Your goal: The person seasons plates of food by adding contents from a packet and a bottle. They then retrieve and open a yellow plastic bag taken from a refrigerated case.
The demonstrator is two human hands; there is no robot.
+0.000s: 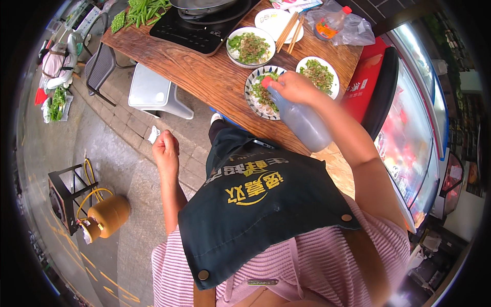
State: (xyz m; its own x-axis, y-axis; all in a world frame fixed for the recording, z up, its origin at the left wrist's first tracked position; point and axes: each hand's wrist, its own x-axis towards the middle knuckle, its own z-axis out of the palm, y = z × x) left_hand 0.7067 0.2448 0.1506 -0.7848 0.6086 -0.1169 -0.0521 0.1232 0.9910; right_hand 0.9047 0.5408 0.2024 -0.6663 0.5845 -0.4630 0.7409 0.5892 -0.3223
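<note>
My right hand grips the neck of a translucent plastic bottle with a red cap. The bottle slants, its capped end over a leaf-patterned bowl of noodles topped with chopped greens and brown crumbs. To the right of it is a white bowl with similar food, partly behind my hand. Farther back stands another white bowl, filled the same way. My left hand is held in a fist off the table's near side, with nothing visible in it.
On the wooden table are an induction cooker with a pan, a plate, chopsticks, a red-capped bottle and greens. A stool stands left, a display freezer right, a gas cylinder lower left.
</note>
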